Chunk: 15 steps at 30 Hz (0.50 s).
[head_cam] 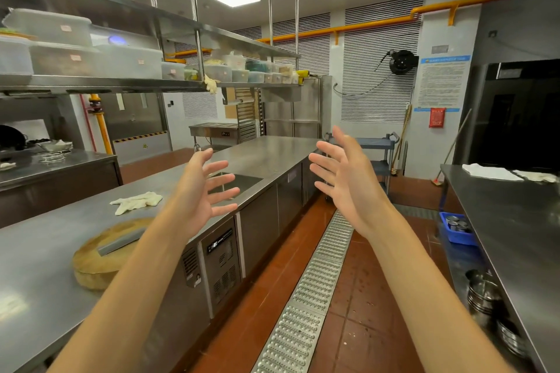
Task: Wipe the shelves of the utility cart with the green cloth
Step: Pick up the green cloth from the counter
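Note:
A grey utility cart (378,145) with several shelves stands far down the aisle against the back wall, partly hidden behind my right hand. No green cloth shows in this view. My left hand (201,191) is raised in front of me, fingers spread, holding nothing. My right hand (345,182) is raised beside it, palm turned inward, fingers straight and spread, also holding nothing. Both hands are in the air, well short of the cart.
A long steel counter (266,154) on my left carries a round wooden chopping block (100,260), a white cloth (136,201) and a sunken sink (242,182). Another steel table (515,221) is on the right. A metal floor drain (309,288) runs along the red-tiled aisle. A blue crate (456,228) sits on the floor.

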Motion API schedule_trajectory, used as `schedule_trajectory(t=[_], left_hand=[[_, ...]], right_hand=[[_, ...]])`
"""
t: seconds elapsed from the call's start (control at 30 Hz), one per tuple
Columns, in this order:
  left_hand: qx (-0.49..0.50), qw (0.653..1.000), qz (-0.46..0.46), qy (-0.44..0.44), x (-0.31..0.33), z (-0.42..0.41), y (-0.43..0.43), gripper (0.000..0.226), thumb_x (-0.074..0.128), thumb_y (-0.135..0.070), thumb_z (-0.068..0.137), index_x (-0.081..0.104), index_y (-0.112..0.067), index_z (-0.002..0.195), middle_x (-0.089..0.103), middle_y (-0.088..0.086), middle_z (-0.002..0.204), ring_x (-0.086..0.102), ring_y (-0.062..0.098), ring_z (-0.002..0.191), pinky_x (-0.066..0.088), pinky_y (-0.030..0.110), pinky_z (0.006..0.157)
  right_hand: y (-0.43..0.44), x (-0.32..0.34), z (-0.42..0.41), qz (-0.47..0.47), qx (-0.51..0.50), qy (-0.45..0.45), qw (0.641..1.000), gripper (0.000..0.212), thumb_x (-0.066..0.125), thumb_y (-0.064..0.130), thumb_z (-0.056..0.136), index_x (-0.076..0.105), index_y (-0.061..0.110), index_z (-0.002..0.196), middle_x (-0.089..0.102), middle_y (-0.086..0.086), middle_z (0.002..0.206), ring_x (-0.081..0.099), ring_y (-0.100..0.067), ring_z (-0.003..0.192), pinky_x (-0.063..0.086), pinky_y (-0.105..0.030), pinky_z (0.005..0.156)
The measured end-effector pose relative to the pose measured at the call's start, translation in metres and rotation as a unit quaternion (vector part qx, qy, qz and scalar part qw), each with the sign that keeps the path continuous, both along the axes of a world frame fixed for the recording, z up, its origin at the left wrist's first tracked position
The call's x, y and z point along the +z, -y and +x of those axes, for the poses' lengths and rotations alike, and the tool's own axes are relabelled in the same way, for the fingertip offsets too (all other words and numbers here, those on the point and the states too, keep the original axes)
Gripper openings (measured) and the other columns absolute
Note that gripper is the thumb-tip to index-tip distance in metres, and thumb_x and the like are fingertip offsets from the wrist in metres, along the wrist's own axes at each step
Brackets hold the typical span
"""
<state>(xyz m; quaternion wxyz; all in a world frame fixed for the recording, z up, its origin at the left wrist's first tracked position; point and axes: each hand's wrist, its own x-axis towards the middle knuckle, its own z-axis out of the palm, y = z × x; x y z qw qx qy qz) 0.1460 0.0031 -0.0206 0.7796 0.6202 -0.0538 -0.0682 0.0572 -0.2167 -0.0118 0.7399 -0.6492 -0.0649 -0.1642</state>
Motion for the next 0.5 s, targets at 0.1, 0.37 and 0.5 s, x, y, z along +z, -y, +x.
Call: schedule_trajectory(t=[0.1, 0.37, 0.5], left_hand=[[0.004, 1.000, -0.008, 0.007, -0.007, 0.020, -0.002, 0.047, 0.044, -0.052, 0.099, 0.057, -0.021, 0.132, 0.062, 0.011, 0.129, 0.064, 0.035, 0.113, 0.051, 0.057, 0.097], [0.028, 0.999, -0.020, 0.015, -0.036, 0.068, -0.006, 0.047, 0.042, -0.049, 0.100, 0.053, -0.023, 0.138, 0.063, 0.008, 0.131, 0.065, 0.031, 0.114, 0.051, 0.055, 0.099], [0.032, 0.999, -0.023, 0.013, -0.047, 0.096, 0.002, 0.047, 0.039, -0.049, 0.102, 0.055, -0.022, 0.136, 0.063, 0.007, 0.132, 0.064, 0.030, 0.116, 0.050, 0.054, 0.100]], right_hand=[[-0.003, -0.005, 0.023, 0.013, -0.007, 0.016, 1.000, 0.073, 0.042, 0.066, 0.087, 0.036, 0.026, 0.149, 0.045, 0.000, 0.149, 0.043, -0.017, 0.136, 0.028, -0.044, 0.117], [-0.006, -0.027, 0.074, 0.010, -0.008, 0.021, 1.000, 0.073, 0.039, 0.066, 0.082, 0.045, 0.027, 0.143, 0.053, 0.005, 0.142, 0.048, -0.011, 0.132, 0.031, -0.041, 0.116], [-0.005, -0.043, 0.105, -0.039, -0.010, 0.009, 0.999, 0.071, 0.034, 0.066, 0.082, 0.046, 0.030, 0.142, 0.052, 0.010, 0.143, 0.046, -0.005, 0.133, 0.028, -0.038, 0.117]])
